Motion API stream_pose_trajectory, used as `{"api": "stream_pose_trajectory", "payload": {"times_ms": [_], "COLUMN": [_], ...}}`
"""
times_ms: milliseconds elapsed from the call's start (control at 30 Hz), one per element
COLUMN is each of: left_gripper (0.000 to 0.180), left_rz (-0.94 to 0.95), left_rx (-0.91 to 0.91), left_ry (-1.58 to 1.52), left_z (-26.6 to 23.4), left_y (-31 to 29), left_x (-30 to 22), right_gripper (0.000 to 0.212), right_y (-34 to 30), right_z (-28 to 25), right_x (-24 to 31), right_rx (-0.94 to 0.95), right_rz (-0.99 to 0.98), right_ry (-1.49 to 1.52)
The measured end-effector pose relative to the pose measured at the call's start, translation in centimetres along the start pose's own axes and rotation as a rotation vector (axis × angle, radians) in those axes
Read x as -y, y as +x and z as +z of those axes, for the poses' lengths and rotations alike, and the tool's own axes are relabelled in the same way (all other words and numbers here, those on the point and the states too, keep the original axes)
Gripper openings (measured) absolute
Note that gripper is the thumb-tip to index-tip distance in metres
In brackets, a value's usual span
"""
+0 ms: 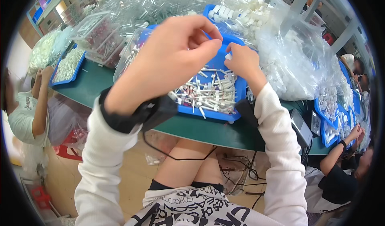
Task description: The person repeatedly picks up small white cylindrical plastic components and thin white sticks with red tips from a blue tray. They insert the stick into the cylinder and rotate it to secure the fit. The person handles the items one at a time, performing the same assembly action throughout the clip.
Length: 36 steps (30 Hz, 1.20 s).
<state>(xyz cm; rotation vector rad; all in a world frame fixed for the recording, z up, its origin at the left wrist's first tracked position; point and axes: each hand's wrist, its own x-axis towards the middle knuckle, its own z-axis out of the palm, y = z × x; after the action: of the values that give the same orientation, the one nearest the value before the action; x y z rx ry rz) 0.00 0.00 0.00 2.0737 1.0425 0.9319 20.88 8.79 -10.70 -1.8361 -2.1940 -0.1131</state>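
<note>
My left hand (172, 51) is raised over the blue tray (182, 108), its thumb and forefinger closed together. Whatever lies between those fingertips, if anything, is too small or hidden to make out. To its right my right hand (245, 62) pinches a small white cap (228, 56) above the tray's right side. Slim white tubes (216, 93), some with dark red parts, lie in a loose heap in the tray below both hands. Black bands with dark boxes sit at my wrists.
Behind are a heap of clear tubes (132, 5) and white caps (224, 13) in another blue tray. A clear bag of white pieces (288, 65) stands right. Clear boxes (94, 31) are stacked left. Co-workers sit on both sides; cables hang below the green table (192, 129).
</note>
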Motion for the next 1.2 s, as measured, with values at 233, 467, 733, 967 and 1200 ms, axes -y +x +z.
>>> {"api": "stream_pose_trajectory", "payload": {"times_ms": [233, 467, 733, 967, 1200], "left_gripper": [0.017, 0.009, 0.014, 0.014, 0.014], "left_rz": [0.058, 0.083, 0.003, -0.016, 0.19], "left_rx": [0.126, 0.153, 0.085, 0.261, 0.064], "left_ry": [0.503, 0.672, -0.213, -0.519, -0.242], "left_z": [5.8, 8.6, 6.7, 5.5, 6.0], "left_y": [5.2, 5.0, 4.8, 4.5, 4.0], "left_x": [8.8, 11.3, 8.1, 6.9, 7.4], "right_gripper": [0.033, 0.036, 0.025, 0.022, 0.026], "right_y": [-3.7, -5.7, -6.4, -6.7, -7.0], "right_z": [-3.1, -1.3, -2.8, -3.8, -4.1], "right_x": [-0.3, -0.7, -0.9, -1.6, -2.1], "right_rx": [-0.252, -0.407, -0.375, -0.236, -0.166], "right_rz": [0.028, -0.027, -0.094, -0.11, -0.15], "right_ry": [0.678, 0.866, 0.981, 1.476, 1.35]}}
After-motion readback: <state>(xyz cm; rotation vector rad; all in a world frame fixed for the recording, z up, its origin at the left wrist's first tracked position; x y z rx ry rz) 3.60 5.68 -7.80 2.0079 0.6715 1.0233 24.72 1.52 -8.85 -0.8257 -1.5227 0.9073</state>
